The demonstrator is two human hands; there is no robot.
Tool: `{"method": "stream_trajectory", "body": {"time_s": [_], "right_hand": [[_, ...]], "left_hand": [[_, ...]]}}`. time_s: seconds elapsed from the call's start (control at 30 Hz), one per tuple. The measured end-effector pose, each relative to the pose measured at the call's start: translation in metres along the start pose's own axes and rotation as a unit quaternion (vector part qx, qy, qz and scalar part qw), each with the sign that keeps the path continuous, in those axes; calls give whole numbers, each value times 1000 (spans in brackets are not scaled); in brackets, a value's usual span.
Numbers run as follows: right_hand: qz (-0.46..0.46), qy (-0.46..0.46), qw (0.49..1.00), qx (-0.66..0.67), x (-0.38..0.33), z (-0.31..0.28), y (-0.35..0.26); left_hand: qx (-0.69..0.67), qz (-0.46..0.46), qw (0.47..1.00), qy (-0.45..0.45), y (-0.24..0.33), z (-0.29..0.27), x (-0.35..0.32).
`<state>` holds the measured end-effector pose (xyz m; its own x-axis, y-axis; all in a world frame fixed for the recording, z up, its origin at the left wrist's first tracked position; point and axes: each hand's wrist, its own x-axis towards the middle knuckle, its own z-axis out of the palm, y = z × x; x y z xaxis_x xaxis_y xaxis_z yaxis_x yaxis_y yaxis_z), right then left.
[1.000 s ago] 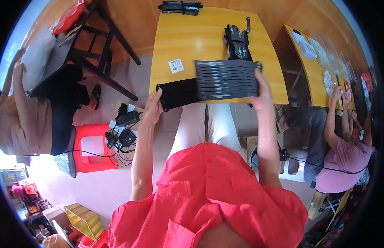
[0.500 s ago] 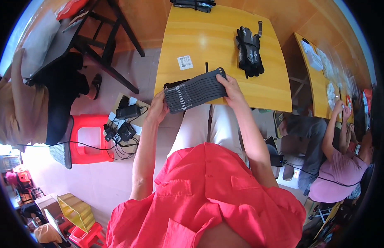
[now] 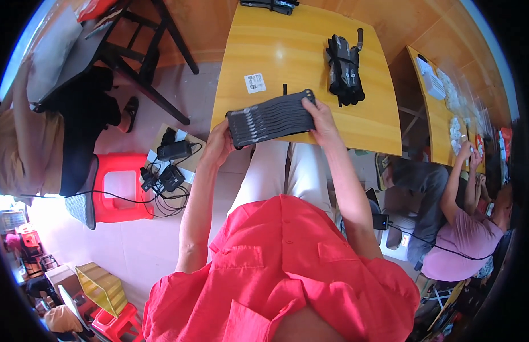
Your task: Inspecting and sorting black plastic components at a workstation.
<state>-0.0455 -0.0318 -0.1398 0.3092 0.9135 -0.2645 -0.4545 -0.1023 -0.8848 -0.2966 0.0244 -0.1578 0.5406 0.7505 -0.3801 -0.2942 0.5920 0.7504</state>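
Observation:
A fanned stack of black straps, with pale printed marks along its left part, is stretched between my two hands over the table's near edge. My left hand grips its left end, fingers mostly hidden behind it. At the upper right corner, my right hand pinches the stack with the thumb on top. Just beyond the stack, a short black strip shows on the yellow wooden table. A white printed label lies left of it. To the right rests a tied bundle of black straps.
Another black bundle lies at the table's far edge. On the left are a red stool, black adapters with cables and a seated person. A person in pink works at a side table on the right.
The stack has swung slightly flatter and to the right, its strap layers now spread more evenly. Both hands keep their hold.

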Motion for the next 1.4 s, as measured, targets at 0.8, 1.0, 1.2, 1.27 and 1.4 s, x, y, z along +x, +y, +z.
{"method": "stream_trajectory", "body": {"time_s": [0.8,1.0,1.2,1.27,1.4], "right_hand": [[-134,216,785,-565,-5,28,17],[-275,150,798,-515,-27,5,-5],[-329,-95,717,-607,-63,33,-72],[-166,-214,745,-609,-59,41,-82],[-40,-253,787,-562,-43,10,-53]], "left_hand": [[105,41,991,75,-1,22,-6],[192,175,963,69,20,36,-22],[411,210,886,-47,58,70,-51],[444,224,865,-67,62,71,-52],[468,223,854,-53,67,68,-50]]}}
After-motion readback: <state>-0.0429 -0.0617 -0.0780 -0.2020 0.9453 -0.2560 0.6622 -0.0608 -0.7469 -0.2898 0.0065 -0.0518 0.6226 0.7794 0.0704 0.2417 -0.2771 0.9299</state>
